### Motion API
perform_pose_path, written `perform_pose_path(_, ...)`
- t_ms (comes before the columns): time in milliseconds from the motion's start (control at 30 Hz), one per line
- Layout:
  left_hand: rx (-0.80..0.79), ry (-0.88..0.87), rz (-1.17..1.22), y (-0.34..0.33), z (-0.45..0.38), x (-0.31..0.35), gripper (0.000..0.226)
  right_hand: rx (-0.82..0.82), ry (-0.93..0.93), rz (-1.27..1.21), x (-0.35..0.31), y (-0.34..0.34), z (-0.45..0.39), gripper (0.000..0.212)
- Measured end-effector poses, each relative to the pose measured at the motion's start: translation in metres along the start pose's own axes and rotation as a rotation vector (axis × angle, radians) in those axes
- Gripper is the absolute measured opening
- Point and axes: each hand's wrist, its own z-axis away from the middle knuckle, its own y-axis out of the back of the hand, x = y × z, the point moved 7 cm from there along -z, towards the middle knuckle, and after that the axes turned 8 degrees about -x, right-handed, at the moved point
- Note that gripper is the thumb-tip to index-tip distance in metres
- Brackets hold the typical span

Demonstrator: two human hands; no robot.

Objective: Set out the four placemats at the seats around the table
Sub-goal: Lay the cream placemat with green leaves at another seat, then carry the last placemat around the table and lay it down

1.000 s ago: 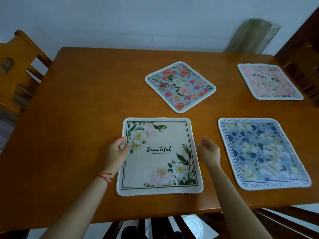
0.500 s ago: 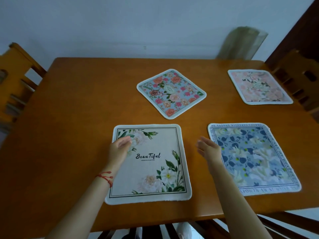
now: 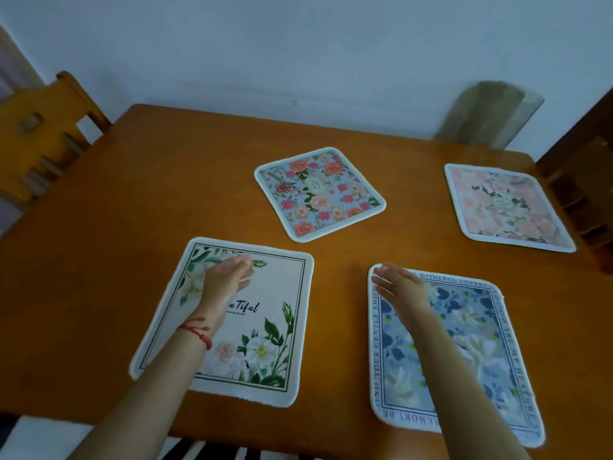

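Observation:
Several placemats lie flat on the wooden table (image 3: 99, 260). A cream "Beautiful" placemat (image 3: 265, 333) with white flowers sits at the near left; my left hand (image 3: 225, 280) is stretched out over its upper left part, fingers straight, holding nothing. At the near right lies a blue placemat (image 3: 471, 353) with lettering round its border; my right hand (image 3: 401, 287) hovers over its top left corner, fingers spread. A light blue placemat (image 3: 318, 194) with pink and orange roses lies rotated in the table's middle. A pale pink floral placemat (image 3: 507, 207) is at the far right.
A wooden chair (image 3: 43, 137) stands at the table's left side, a darker wooden chair (image 3: 583, 180) at the right. A white wall runs behind the table's far edge. Chair slats show below the near edge.
Both hands have moved forward and opened out flat; the left let go of the cream mat's left edge and now reaches over it, the right shifted over the blue mat's corner. The view tilted.

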Motion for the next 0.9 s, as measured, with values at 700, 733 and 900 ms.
perform_pose_path(700,-0.076,-0.214,-0.957,-0.061,-0.132,0.031,0.049,-0.009,0.373,1.269,-0.072,-0.025,-0.135,0.042)
perform_pose_path(733,-0.082,-0.221,-0.985,-0.062,-0.139,0.03,0.05,-0.007,0.366,1.289,-0.073,-0.025,-0.145,0.043)
perform_pose_path(900,-0.038,-0.188,-1.112,-0.062,-0.177,0.017,0.055,0.024,0.337,1.314,-0.078,-0.022,-0.186,0.045)
